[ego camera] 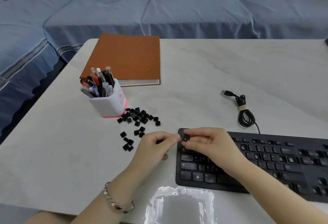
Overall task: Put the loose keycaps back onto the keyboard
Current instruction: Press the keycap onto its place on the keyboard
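Observation:
A black keyboard (pixel 276 163) lies at the right front of the white table, with several keys absent in its upper left rows. My right hand (pixel 207 145) pinches one black keycap (pixel 186 137) between thumb and fingers, just above the keyboard's top left corner. My left hand (pixel 156 145) is curled beside it, its fingertips touching the same keycap's left side; something dark shows inside its fist, but I cannot tell what. A pile of several loose black keycaps (pixel 140 117) lies left of the keyboard, with a few more scattered keycaps (pixel 128 143) nearer my left hand.
A white pen holder (pixel 108 103) full of pens stands right behind the keycap pile. A brown binder (pixel 126 58) lies behind it. The keyboard's coiled USB cable (pixel 243 110) rests at the right rear. A blue-covered sofa (pixel 159 14) runs along the far table edge.

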The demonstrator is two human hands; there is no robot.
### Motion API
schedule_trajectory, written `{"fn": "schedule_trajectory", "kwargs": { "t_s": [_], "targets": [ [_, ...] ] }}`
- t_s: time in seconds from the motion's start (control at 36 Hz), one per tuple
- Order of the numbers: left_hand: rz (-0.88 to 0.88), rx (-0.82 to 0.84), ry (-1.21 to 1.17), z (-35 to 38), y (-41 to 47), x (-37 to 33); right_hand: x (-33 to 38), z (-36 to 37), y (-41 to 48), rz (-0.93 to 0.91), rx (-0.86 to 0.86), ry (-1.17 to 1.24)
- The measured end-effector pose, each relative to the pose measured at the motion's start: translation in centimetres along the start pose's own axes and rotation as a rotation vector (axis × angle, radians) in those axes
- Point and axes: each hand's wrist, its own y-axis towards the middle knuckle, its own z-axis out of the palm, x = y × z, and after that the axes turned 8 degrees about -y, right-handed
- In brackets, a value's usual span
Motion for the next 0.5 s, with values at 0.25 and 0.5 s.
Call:
{"fn": "schedule_trajectory", "kwargs": {
  "t_s": [0.25,0.5],
  "targets": [
    [-0.053,0.074,0.014,3.0,-0.6,0.7,-1.3,-1.8,-2.5,-0.067,-0.100,-0.135],
    [-0.102,0.136,0.110,4.6,-0.8,1.8,-2.9,-3.5,-4.3,-0.292,-0.077,-0.451]
  ]
}}
